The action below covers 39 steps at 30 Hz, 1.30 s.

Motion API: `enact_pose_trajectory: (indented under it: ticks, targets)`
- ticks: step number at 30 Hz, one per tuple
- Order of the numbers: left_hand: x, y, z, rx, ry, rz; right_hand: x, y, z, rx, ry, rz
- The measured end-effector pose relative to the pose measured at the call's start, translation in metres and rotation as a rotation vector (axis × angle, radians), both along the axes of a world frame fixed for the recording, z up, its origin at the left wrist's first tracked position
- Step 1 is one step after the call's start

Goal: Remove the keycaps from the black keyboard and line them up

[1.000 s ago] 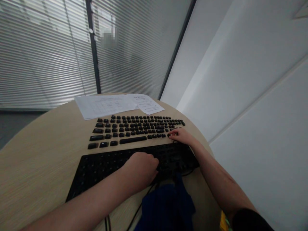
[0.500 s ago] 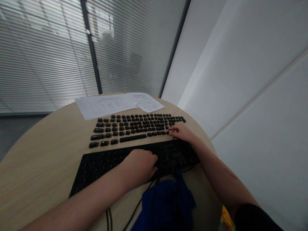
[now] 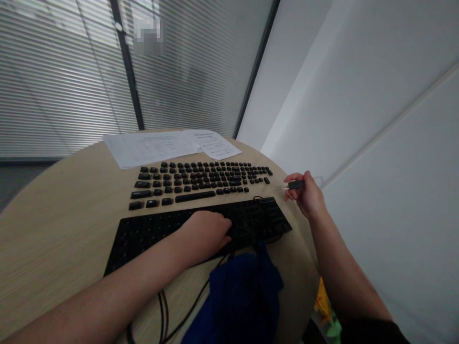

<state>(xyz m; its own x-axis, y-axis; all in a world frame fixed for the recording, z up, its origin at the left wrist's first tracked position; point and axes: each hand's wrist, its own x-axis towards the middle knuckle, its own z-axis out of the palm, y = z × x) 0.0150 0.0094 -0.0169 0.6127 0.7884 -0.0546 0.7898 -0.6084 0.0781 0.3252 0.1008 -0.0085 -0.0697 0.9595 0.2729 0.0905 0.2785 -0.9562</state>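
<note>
A black keyboard [image 3: 265, 217] with its keycaps off lies slantwise near the table's front edge. On its middle rests my left hand [image 3: 206, 235], fingers curled down against it; their tips are partly hidden. Beyond the keyboard, loose black keycaps [image 3: 195, 196] are laid out in rows in keyboard order, the long space bar cap at the front. My right hand [image 3: 309, 195] is raised past the keyboard's right end. Its fingers are closed round a small tool with a dark middle and thin wire ends, seemingly a keycap puller [image 3: 296, 185].
White printed sheets [image 3: 154, 149] lie at the table's far side. A blue cloth [image 3: 244, 296] bunches at the front edge, beside a dark cable [image 3: 190, 310]. A white wall [image 3: 387, 119] stands close on the right, and glass with blinds [image 3: 64, 86] stands behind the table [image 3: 64, 215].
My right hand has moved right and up, away from the keycaps' right end, and the puller now shows in it. My left hand stays on the keyboard. The view has shifted slightly.
</note>
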Motion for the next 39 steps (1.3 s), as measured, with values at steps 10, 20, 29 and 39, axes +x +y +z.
enact_pose_trajectory:
  ticks: [10, 20, 29, 39]
  targets:
    - [0.005, -0.005, 0.004, 0.067, -0.010, -0.045, 0.000, -0.060, -0.046, -0.158, -0.083, 0.123]
    - [0.010, 0.001, -0.023, 0.099, -0.177, -0.172, -0.026, -0.076, -0.054, -0.142, -0.263, 0.030]
    - [0.012, 0.000, -0.017, 0.068, -0.145, -0.145, -0.031, -0.078, -0.054, -0.074, -0.432, 0.037]
    - [0.013, -0.001, -0.016, 0.039, -0.122, -0.126, -0.035, -0.071, -0.045, -0.167, -0.411, 0.081]
